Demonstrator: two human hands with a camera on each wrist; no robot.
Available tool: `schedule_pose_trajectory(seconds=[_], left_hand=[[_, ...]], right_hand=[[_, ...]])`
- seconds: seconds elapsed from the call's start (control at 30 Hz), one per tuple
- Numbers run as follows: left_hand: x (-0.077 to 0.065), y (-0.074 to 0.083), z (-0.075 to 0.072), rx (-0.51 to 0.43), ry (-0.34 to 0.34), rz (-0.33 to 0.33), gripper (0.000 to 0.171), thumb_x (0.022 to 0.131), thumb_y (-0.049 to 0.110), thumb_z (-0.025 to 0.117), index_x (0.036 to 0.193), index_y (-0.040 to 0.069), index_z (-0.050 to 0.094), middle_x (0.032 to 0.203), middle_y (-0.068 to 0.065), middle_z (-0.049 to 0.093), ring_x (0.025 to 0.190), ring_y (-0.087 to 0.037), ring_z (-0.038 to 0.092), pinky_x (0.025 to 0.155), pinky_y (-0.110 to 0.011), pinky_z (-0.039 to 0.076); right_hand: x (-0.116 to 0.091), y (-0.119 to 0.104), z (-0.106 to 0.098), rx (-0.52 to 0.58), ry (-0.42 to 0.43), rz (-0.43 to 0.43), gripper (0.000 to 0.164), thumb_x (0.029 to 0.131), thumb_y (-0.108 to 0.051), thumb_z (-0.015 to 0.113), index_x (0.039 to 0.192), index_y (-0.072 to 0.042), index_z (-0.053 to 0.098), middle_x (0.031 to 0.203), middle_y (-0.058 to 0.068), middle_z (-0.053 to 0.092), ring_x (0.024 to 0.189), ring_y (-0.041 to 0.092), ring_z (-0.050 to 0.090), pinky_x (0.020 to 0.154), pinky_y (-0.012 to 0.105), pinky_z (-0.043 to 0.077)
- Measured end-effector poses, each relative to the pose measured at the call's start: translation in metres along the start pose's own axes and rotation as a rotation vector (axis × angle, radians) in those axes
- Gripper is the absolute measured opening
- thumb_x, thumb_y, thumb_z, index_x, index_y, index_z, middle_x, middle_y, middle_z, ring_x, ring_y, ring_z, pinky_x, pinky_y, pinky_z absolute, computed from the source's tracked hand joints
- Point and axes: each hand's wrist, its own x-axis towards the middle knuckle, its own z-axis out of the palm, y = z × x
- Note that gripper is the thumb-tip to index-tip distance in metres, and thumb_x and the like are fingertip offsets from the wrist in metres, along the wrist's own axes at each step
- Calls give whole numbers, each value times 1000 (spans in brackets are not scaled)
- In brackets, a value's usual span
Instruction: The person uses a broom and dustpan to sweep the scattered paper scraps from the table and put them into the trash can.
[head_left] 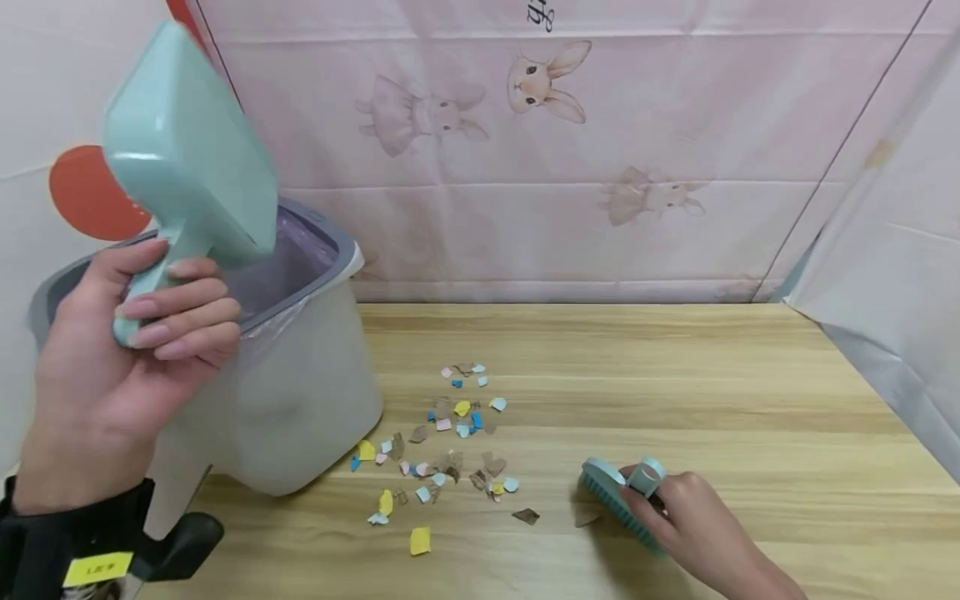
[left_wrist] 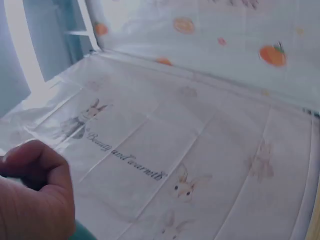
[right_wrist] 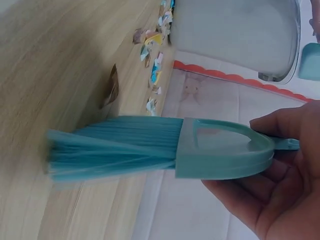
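Note:
My left hand (head_left: 142, 333) grips the handle of a mint-green dustpan (head_left: 195, 142), raised over the bin's near left side with its underside toward the head camera. In the left wrist view only part of that hand (left_wrist: 40, 195) shows, with a sliver of green below it. Down at the right, my right hand (head_left: 690, 517) holds a small green hand brush (head_left: 618, 504). The right wrist view shows the brush's bristles (right_wrist: 120, 145) reaching down to the wooden table. Scattered paper scraps (head_left: 442, 471) in yellow, blue, pink, white and brown lie left of the brush.
A light grey bin (head_left: 300, 400) with a darker rim and a plastic liner stands at the left on the table (head_left: 712, 383). Behind it hangs a pink sheet (head_left: 675, 108) printed with rabbits. A white sheet (head_left: 892, 275) borders the right side.

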Motion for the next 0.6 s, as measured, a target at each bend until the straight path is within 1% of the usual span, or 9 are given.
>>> schedule_pose_trajectory(seconds=[0.1,0.2,0.3,0.33,0.4,0.47,0.53,0.57,0.6], left_hand=[[-3,-2,-3,-153,15,44,30,101,30,39,93,1,42,60,3,28,52,-6,18,55,-23,24],[-4,-6,-4,-244,28,80,26,98,26,44,91,2,40,61,7,25,51,0,16,55,-21,24],[-6,-12,-4,-264,15,94,24,98,23,45,91,1,39,63,8,24,51,2,15,52,-19,23],[-8,-12,-11,-236,1,92,25,99,26,43,93,1,39,66,9,24,50,1,17,50,-19,23],[-14,-17,-23,-226,-81,48,26,99,28,42,91,3,40,63,8,27,46,-1,20,46,-18,23],[-37,7,-97,-119,-175,-25,32,100,41,34,102,11,45,63,5,37,41,-9,31,39,-24,29],[-67,24,-179,-26,-285,-151,40,96,55,26,112,23,43,66,3,44,43,-18,41,37,-34,35],[-80,21,-207,11,-309,-211,42,95,57,25,117,26,43,65,1,47,44,-20,44,38,-38,37],[-92,15,-228,86,-308,-242,46,95,58,20,122,27,42,64,0,46,44,-24,43,38,-41,36]], right_hand=[[-1,0,-1,23,-7,1,17,94,-10,60,104,1,69,89,9,72,73,3,65,57,19,52],[1,0,-1,24,11,-23,11,93,-6,60,98,-3,69,82,4,71,67,-1,60,53,18,50],[6,2,-2,29,6,-52,11,93,-5,60,99,-1,69,78,3,70,60,-5,53,49,16,46],[9,2,-3,30,1,-54,13,94,-6,60,100,0,69,78,3,70,58,-5,51,48,17,45],[18,3,-6,30,-3,-71,17,94,-7,61,105,2,69,82,5,71,58,-6,50,48,16,44],[32,6,-7,36,3,-108,19,92,-6,62,108,3,69,79,3,68,53,-5,43,44,18,40],[52,10,-8,48,8,-155,21,90,-3,64,110,2,69,85,6,71,53,-5,42,44,19,41],[64,12,-8,60,8,-185,22,89,-2,65,110,1,69,86,7,71,51,-3,42,44,19,41],[78,15,-8,59,8,-219,23,88,0,66,111,0,69,90,9,72,52,-1,43,45,20,42]])
